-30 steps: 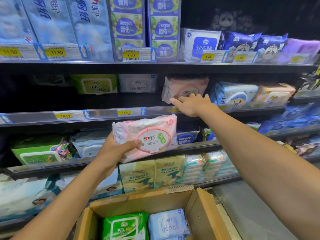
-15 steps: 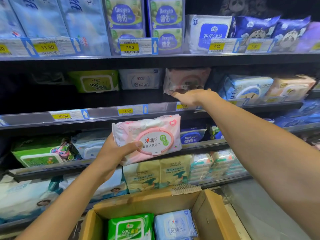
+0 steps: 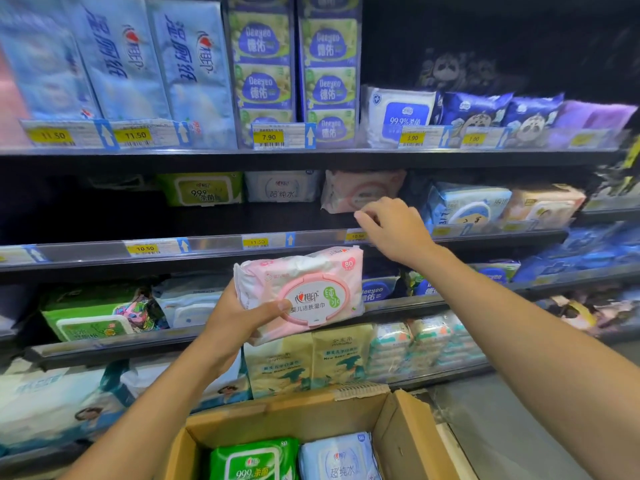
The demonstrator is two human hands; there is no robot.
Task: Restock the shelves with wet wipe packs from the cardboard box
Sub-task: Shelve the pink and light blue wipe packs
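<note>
Placement of shelved pack (image 3: 360, 189) appears complete: right hand (image 3: 394, 230) pulls back, loosely curled and empty; left hand (image 3: 237, 320) grips next pack (image 3: 304, 289).

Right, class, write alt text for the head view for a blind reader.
A person's left hand holds a pink wipe pack before shelves; the right hand hovers by a matching shelved pack. Below, an open cardboard box contains a green pack and a pale blue pack.

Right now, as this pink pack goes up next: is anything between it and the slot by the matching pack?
Only the right hand, at the shelf lip in front of the shelved pink pack. The left hand grips the held pack below that shelf.
</note>
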